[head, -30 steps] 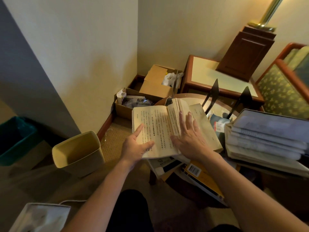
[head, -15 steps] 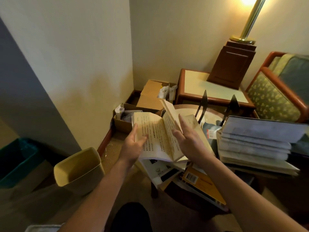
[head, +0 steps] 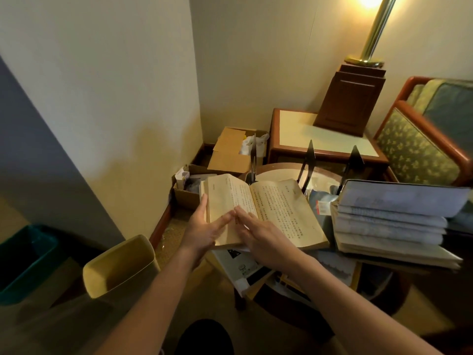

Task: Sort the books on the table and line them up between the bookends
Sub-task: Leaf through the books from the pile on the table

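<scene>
Left hand (head: 202, 231) pinches the open paperback (head: 281, 208) by its left half, thumb on the page, right hand (head: 263, 239) flat on it. It's sitting on a messy book pile (head: 243, 270) that looks to overhang the table (head: 279, 165), so one shove could dump it all; bookends (head: 308, 160) just behind

Open book (head: 276, 211): yellowed matt paper. Bookends (head: 354, 163): thin black metal. Lamp pole (head: 376, 29): polished brass-coloured metal. Side table (head: 274, 134): glossy wood frame. Box (head: 227, 152): plain cardboard.
</scene>
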Action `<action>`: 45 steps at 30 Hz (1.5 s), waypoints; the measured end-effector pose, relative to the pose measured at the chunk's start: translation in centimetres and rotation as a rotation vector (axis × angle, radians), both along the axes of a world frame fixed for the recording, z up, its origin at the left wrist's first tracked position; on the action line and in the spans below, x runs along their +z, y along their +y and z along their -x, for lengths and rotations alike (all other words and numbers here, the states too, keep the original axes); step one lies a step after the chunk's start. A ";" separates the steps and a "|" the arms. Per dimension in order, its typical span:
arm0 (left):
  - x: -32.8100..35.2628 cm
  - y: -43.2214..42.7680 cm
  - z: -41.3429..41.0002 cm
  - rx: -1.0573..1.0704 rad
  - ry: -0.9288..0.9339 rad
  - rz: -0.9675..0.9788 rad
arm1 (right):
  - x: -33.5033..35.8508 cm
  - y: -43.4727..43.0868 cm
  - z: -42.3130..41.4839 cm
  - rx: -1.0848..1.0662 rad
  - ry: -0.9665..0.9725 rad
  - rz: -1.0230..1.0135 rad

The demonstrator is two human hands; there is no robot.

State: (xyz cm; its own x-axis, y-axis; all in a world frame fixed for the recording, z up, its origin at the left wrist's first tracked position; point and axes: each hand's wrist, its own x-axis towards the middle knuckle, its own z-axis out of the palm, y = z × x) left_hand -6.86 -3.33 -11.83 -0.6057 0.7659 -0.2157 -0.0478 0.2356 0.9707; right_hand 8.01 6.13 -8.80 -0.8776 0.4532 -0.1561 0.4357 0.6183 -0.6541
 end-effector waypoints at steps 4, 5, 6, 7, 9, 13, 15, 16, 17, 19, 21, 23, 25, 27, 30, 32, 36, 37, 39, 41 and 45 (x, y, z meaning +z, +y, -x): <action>-1.0 -0.2 0.3 -0.040 -0.023 0.068 | -0.7 1.4 -0.4 0.030 -0.111 -0.139; -1.2 -0.2 0.4 -0.052 -0.038 0.082 | -1.0 1.8 -0.5 0.044 -0.135 -0.193; -1.5 -0.1 0.5 -0.066 -0.061 0.100 | -1.5 2.3 -0.5 0.047 -0.141 -0.229; -1.9 0.0 0.7 -0.085 -0.088 0.114 | -1.9 2.8 -0.7 0.039 -0.137 -0.246; -2.1 0.2 0.9 -0.130 -0.126 0.152 | -2.6 4.1 -1.0 0.008 -0.139 -0.253; -2.6 0.2 0.5 -0.146 -0.119 0.227 | -3.4 6.2 -0.8 -0.021 -0.215 -0.308; -3.1 0.2 -0.4 -0.113 -0.054 0.281 | -3.9 6.3 -0.3 -0.031 -0.253 -0.334; -3.3 0.2 -0.8 -0.088 0.052 0.345 | -4.3 6.2 -0.1 -0.034 -0.267 -0.350; -3.6 0.1 -1.2 -0.080 0.224 0.435 | -4.7 6.1 0.0 -0.036 -0.277 -0.369; -4.6 0.1 -1.8 -0.114 0.676 0.528 | -5.5 5.9 0.0 -0.046 -0.280 -0.402; -5.0 0.3 -2.1 -0.228 0.959 0.447 | -6.0 6.0 -0.1 -0.056 -0.268 -0.406; -4.7 0.8 -2.2 -0.330 0.990 0.399 | -6.3 6.0 -0.2 -0.060 -0.256 -0.406; -4.7 1.8 -2.0 -0.342 0.959 0.415 | -6.5 5.9 -0.2 -0.066 -0.251 -0.419; -4.6 3.3 -1.4 -0.320 0.984 0.452 | -6.7 5.9 -0.1 -0.074 -0.244 -0.426; -4.3 6.4 0.4 -0.302 0.951 0.501 | -6.8 6.0 0.1 -0.078 -0.245 -0.411; -4.2 8.0 1.6 -0.297 0.919 0.546 | -6.9 6.1 0.0 -0.072 -0.241 -0.404; -4.5 7.7 1.5 -0.268 0.926 0.506 | -7.1 6.2 -0.2 -0.079 -0.237 -0.404; -4.7 6.8 1.0 -0.262 0.931 0.488 | -7.1 6.2 -0.2 -0.079 -0.233 -0.406; -4.9 5.0 -0.4 -0.258 0.951 0.452 | -7.1 6.2 -0.2 -0.078 -0.228 -0.417; -4.6 3.2 -2.0 -0.258 0.969 0.443 | -7.1 6.2 -0.2 -0.081 -0.228 -0.418; -3.9 1.1 -4.3 -0.274 1.129 0.524 | -7.3 6.1 -0.2 -0.088 -0.231 -0.422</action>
